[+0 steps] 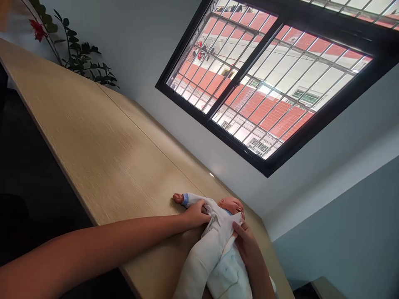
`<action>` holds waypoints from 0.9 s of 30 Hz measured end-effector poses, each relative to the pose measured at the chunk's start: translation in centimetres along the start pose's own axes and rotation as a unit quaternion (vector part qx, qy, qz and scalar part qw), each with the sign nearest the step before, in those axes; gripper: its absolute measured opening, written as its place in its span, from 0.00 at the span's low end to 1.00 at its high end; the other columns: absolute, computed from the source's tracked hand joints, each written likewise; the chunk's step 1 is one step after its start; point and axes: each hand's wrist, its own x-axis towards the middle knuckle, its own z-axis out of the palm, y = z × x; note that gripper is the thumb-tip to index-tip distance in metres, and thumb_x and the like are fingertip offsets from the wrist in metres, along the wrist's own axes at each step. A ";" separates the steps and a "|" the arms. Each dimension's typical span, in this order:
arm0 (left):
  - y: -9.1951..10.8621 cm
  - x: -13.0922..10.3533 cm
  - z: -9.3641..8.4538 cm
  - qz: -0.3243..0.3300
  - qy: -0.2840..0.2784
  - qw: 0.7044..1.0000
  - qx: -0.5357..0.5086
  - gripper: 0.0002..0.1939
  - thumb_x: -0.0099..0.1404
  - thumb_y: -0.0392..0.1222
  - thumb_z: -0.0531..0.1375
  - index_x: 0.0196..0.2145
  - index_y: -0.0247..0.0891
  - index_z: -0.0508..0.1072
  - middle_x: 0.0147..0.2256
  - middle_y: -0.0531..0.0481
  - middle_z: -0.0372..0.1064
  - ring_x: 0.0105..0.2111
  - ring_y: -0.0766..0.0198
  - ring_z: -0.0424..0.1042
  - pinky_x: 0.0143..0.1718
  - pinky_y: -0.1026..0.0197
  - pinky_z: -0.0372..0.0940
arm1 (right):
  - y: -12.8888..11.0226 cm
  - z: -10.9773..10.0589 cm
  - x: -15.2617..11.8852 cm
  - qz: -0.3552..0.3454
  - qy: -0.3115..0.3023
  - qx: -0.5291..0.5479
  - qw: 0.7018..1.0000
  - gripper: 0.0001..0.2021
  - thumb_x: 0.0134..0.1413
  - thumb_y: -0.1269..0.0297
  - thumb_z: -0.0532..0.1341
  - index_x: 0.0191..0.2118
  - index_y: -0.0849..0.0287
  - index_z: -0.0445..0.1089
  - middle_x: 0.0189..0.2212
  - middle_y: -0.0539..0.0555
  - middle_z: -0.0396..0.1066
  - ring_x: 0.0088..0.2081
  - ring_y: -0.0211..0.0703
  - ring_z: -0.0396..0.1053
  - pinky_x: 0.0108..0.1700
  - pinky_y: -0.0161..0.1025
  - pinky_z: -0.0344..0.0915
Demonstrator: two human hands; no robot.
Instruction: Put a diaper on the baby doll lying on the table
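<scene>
A baby doll [232, 205] in white clothing [202, 257] with blue trim lies on its back on the wooden table [124, 166]. Its head points toward the wall, and one doll arm stretches out to the left. My left hand [198, 214] is closed on the clothing at the doll's side, near the base of that arm. On the other side of the chest, my right hand [246, 238] pinches the edge of the white clothing just below the doll's chin. The lower legs run out of the bottom of the picture.
The table's front edge runs diagonally along the left, with dark space beyond it. A pale wall with a barred, black-framed window [268, 83] rises behind. A leafy plant [82, 60] and a red flower [38, 30] stand past the table's far left end.
</scene>
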 end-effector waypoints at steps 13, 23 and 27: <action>-2.4 3.2 -1.0 0.042 -0.103 0.990 -0.082 0.17 0.56 0.38 0.63 0.45 0.38 0.70 0.38 0.55 0.73 0.37 0.64 0.72 0.34 0.70 0.64 | 0.4 -0.3 0.2 0.000 0.003 -0.005 1.000 0.18 0.45 0.61 0.75 0.43 0.56 0.76 0.40 0.56 0.80 0.39 0.50 0.76 0.46 0.47 0.72; -1.7 2.1 -2.9 0.100 -0.090 0.987 0.088 0.19 0.57 0.41 0.63 0.48 0.40 0.70 0.42 0.50 0.74 0.42 0.57 0.73 0.39 0.63 0.65 | 0.3 -0.4 0.1 0.008 0.016 -0.027 0.999 0.19 0.44 0.59 0.75 0.43 0.57 0.76 0.39 0.56 0.79 0.39 0.49 0.76 0.44 0.45 0.72; -1.8 1.6 -2.7 0.127 -0.078 0.974 0.172 0.26 0.50 0.36 0.64 0.48 0.41 0.69 0.43 0.48 0.74 0.42 0.53 0.73 0.38 0.61 0.65 | 0.3 -0.3 0.1 0.013 0.011 -0.027 0.999 0.19 0.45 0.59 0.74 0.44 0.56 0.76 0.39 0.55 0.80 0.39 0.48 0.76 0.45 0.43 0.72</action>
